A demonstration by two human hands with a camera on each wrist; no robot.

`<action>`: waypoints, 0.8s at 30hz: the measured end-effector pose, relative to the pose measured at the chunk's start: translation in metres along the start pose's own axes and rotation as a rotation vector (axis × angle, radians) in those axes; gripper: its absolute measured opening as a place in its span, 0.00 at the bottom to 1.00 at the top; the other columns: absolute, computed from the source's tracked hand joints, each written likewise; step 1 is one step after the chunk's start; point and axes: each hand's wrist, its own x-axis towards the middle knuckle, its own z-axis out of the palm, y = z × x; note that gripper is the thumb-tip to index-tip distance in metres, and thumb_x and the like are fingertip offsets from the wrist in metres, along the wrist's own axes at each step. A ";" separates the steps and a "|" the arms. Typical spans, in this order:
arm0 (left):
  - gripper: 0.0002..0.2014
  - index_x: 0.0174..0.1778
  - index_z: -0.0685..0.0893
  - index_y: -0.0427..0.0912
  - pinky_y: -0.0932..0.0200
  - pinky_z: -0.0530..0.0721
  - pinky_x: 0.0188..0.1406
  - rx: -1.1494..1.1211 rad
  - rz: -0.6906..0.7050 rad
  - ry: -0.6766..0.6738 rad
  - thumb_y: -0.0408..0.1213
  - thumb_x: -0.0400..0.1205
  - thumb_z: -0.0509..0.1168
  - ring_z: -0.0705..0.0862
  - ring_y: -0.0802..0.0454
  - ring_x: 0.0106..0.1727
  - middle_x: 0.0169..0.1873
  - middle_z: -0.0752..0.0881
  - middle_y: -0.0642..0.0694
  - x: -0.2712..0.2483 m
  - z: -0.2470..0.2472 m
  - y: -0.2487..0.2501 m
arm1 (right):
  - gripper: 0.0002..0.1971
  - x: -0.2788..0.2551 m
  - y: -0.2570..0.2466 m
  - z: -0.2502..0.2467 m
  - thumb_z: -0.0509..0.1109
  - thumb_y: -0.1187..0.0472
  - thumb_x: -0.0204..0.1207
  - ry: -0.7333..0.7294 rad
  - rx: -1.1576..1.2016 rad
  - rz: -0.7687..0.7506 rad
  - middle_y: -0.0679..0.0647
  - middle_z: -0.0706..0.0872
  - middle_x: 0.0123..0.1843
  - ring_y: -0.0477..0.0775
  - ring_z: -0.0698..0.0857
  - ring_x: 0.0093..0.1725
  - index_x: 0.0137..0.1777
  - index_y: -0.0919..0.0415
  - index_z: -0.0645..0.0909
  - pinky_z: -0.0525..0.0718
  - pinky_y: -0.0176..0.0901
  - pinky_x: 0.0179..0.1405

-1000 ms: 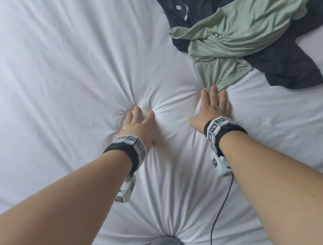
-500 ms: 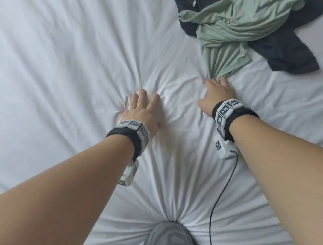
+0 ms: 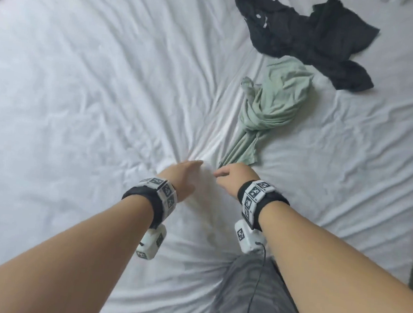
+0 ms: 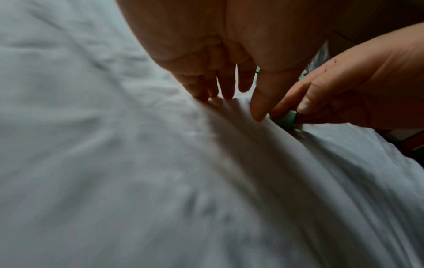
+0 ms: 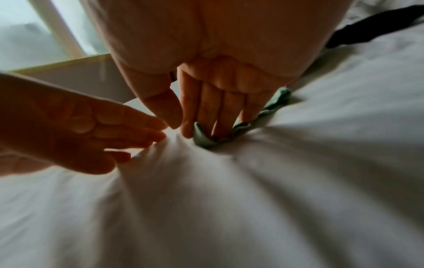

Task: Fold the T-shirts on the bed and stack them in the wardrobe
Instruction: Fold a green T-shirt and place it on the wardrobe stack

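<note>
the green t-shirt [image 3: 272, 107] lies bunched on the white bed sheet [image 3: 81, 95], right of centre in the head view, with its narrow lower end trailing toward the person. the black t-shirt [image 3: 308, 38] lies crumpled beyond it, near the far right of the sheet; the two garments meet or nearly meet at the green shirt's far edge (contact cannot be confirmed).

right hand [image 3: 233, 177]: positioned at the near end of the green t-shirt. the fingers [image 5: 220, 116] point down into the fabric and gather a fold of green cloth against the sheet. in the left wrist view a small roll of green cloth [image 4: 285, 118] sits pinched between the thumb and forefinger, so this hand grasps the shirt's edge.

left hand [image 3: 183, 176]: positioned just beside the right hand, on its left. the fingers [image 4: 227, 85] are extended and slightly spread, with the tips touching the white sheet where it ridges up between the two hands. no cloth is enclosed by this hand; it is released and presses only.

sheet creases radiate outward from the point where both hands meet. each wrist carries a black band with white marker blocks [image 3: 255, 194], and a thin cable [image 3: 254, 293] hangs from the right unit. a grey patterned garment [image 3: 250, 297] on the person fills the lower edge of the head view.
</note>
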 end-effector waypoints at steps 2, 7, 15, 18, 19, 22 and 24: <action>0.33 0.82 0.73 0.61 0.60 0.82 0.56 -0.027 -0.057 -0.034 0.34 0.81 0.67 0.86 0.51 0.61 0.73 0.82 0.53 -0.031 -0.003 -0.020 | 0.11 -0.031 -0.012 0.035 0.75 0.55 0.72 -0.073 0.104 0.022 0.46 0.93 0.53 0.50 0.91 0.52 0.53 0.46 0.93 0.87 0.40 0.57; 0.20 0.72 0.83 0.45 0.51 0.90 0.55 -0.760 -0.343 -0.202 0.29 0.84 0.70 0.85 0.46 0.66 0.67 0.86 0.43 -0.060 -0.016 -0.042 | 0.09 -0.099 -0.026 0.097 0.79 0.65 0.72 -0.224 0.752 0.099 0.63 0.85 0.32 0.58 0.82 0.35 0.36 0.73 0.88 0.81 0.49 0.39; 0.34 0.78 0.73 0.46 0.45 0.92 0.49 -1.159 -0.398 -0.329 0.34 0.77 0.79 0.92 0.41 0.54 0.63 0.88 0.38 -0.081 0.008 -0.018 | 0.16 -0.182 -0.009 0.115 0.85 0.63 0.59 -0.267 1.219 0.251 0.59 0.77 0.31 0.58 0.79 0.32 0.27 0.62 0.77 0.84 0.61 0.52; 0.20 0.67 0.83 0.31 0.51 0.91 0.45 -1.124 -0.349 -0.385 0.27 0.79 0.76 0.92 0.44 0.44 0.52 0.90 0.36 -0.091 0.019 -0.007 | 0.15 -0.203 -0.002 0.127 0.84 0.63 0.67 -0.290 1.084 0.289 0.60 0.80 0.30 0.54 0.79 0.29 0.29 0.60 0.79 0.82 0.47 0.42; 0.18 0.65 0.84 0.32 0.51 0.91 0.46 -1.099 -0.343 -0.404 0.27 0.79 0.75 0.92 0.44 0.45 0.51 0.91 0.36 -0.096 0.024 -0.008 | 0.13 -0.209 -0.002 0.131 0.83 0.63 0.70 -0.272 0.979 0.304 0.59 0.82 0.30 0.53 0.81 0.29 0.31 0.61 0.81 0.81 0.44 0.38; 0.11 0.57 0.83 0.38 0.52 0.91 0.48 -0.941 -0.309 -0.462 0.25 0.80 0.72 0.90 0.44 0.47 0.48 0.90 0.38 -0.112 0.029 -0.013 | 0.05 -0.218 0.003 0.145 0.79 0.62 0.75 -0.122 0.613 0.351 0.53 0.89 0.32 0.54 0.89 0.36 0.40 0.60 0.85 0.89 0.49 0.47; 0.15 0.60 0.81 0.39 0.52 0.86 0.45 -0.884 -0.308 -0.495 0.22 0.80 0.71 0.85 0.44 0.47 0.46 0.85 0.36 -0.118 0.030 -0.014 | 0.02 -0.219 0.009 0.150 0.75 0.58 0.75 0.094 0.399 0.390 0.47 0.88 0.39 0.54 0.89 0.45 0.43 0.52 0.84 0.87 0.48 0.51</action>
